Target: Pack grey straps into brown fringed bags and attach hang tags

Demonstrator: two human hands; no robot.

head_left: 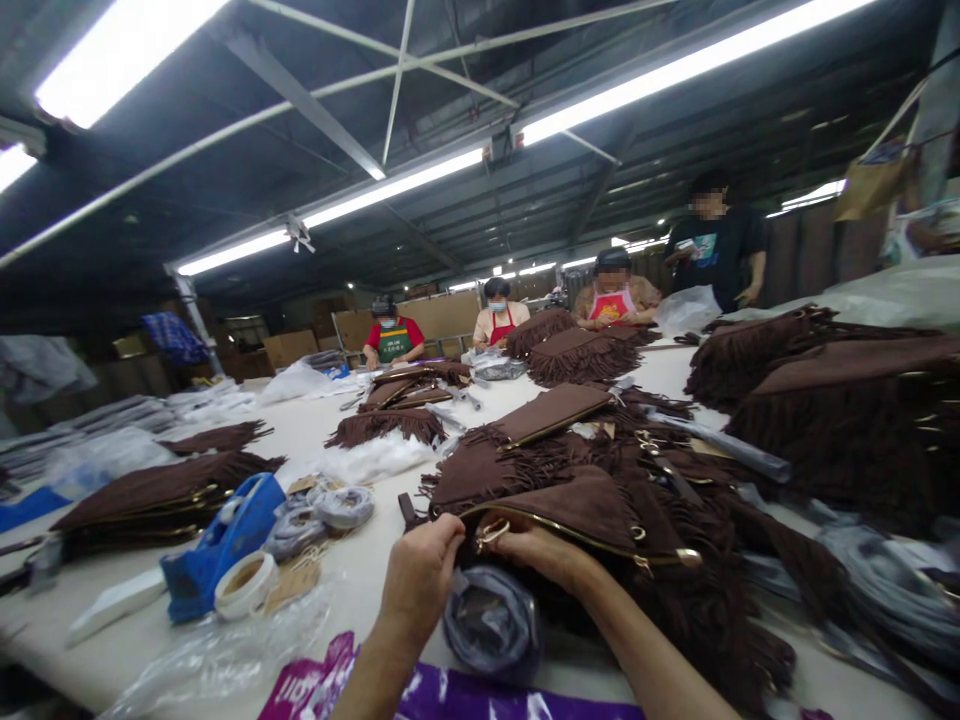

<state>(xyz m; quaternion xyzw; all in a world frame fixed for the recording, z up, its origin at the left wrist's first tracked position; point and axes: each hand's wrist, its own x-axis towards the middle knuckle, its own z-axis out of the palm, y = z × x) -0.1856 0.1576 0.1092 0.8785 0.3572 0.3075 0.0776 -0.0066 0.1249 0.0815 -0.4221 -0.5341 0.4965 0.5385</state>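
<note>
Up front on the counter point(367, 560), left hand point(424, 570) is pinching the brown bag point(574, 498) by its zip edge. Right hand point(536, 552) grips a gold clasp point(491, 535), above a wrapped roll point(491, 622).

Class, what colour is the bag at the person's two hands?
Dark brown; the bag shows best in the head view.

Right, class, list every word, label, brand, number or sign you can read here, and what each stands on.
None reads with certainty.
Green apron: lettering, too small and blurred.
Purple plastic: white lettering, too skewed.
Dark T-shirt and pink apron: prints, too blurred.
</note>
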